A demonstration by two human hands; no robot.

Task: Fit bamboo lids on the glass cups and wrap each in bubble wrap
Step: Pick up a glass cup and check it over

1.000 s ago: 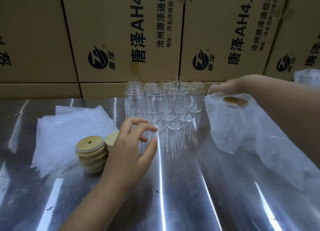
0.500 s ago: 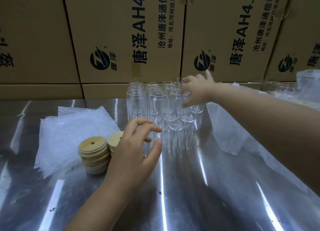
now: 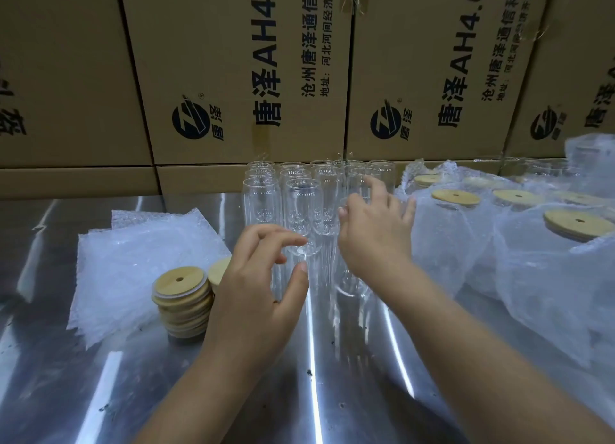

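Note:
Several clear glass cups [image 3: 294, 194] stand in a cluster at the back of the steel table [image 3: 332, 393]. My right hand [image 3: 374, 234] grips one glass cup [image 3: 352, 285] from the cluster's right side; the cup is blurred and shows below my palm. My left hand [image 3: 263, 287] hovers in front of the cluster with loosely curled fingers, holding nothing. A stack of bamboo lids [image 3: 181, 302] with a centre hole sits just left of that hand, with a second stack [image 3: 219, 270] partly hidden behind it. Flat bubble wrap sheets [image 3: 133, 254] lie further left.
Several cups with bamboo lids [image 3: 579, 224], wrapped in bubble wrap [image 3: 532, 277], crowd the right side of the table. Cardboard boxes [image 3: 249, 71] form a wall right behind the cups.
My right hand has left the wrapped cups, reached into the cluster and now draws one glass cup toward me. My left hand has stayed almost still.

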